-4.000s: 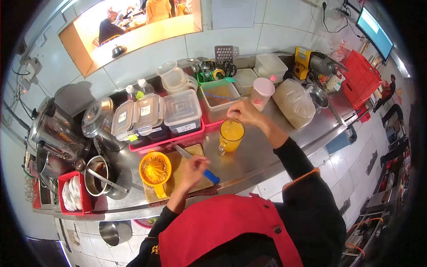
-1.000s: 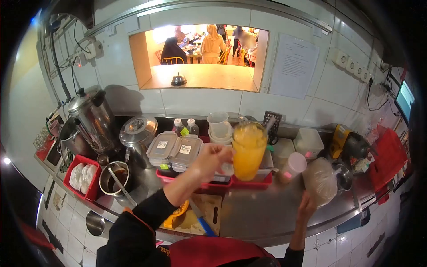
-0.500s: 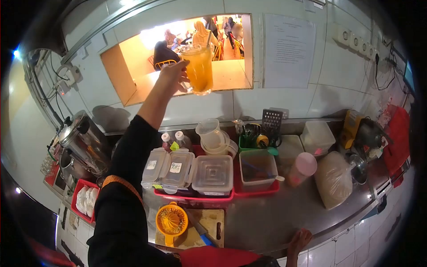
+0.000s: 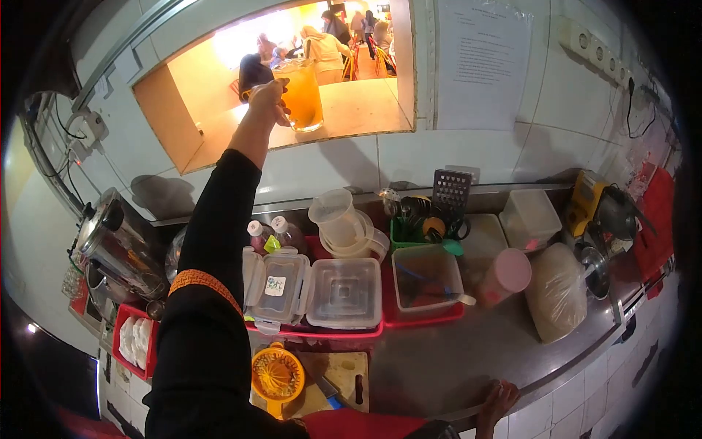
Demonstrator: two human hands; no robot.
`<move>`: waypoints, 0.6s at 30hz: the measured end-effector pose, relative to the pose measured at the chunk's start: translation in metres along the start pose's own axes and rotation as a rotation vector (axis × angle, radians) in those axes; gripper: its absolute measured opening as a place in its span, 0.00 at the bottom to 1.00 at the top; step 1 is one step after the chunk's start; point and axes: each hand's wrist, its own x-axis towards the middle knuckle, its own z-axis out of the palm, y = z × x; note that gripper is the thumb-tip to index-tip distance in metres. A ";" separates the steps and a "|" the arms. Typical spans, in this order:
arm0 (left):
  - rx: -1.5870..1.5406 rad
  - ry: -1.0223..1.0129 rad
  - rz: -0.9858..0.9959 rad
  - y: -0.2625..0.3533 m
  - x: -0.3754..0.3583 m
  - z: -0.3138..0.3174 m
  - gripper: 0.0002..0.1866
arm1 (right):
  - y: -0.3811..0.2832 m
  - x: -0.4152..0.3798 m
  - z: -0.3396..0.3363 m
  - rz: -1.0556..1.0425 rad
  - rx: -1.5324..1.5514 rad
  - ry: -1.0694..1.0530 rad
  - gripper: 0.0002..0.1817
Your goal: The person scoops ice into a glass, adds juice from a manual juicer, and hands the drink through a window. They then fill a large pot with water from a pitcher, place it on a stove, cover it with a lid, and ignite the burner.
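One glass juice mug [image 4: 302,99] at the hatch [image 4: 369,104]
Left hand [image 4: 268,101] has fingers round it; tilting could cause spilling. Right hand [image 4: 502,396]: fingers' state unclear.

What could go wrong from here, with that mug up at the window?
1. The left hand holds the mug of orange drink from one side; a tilt could spill it.
2. The mug appears near the window ledge's front edge; released there, it might fall. I can't tell whether its base touches.
3. The knife lies on the cutting board near the red apron; leaning in might nudge it.
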 end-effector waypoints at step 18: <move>1.470 0.334 0.610 -0.065 0.092 -0.072 0.34 | -0.002 0.001 0.006 0.013 -0.009 0.007 0.06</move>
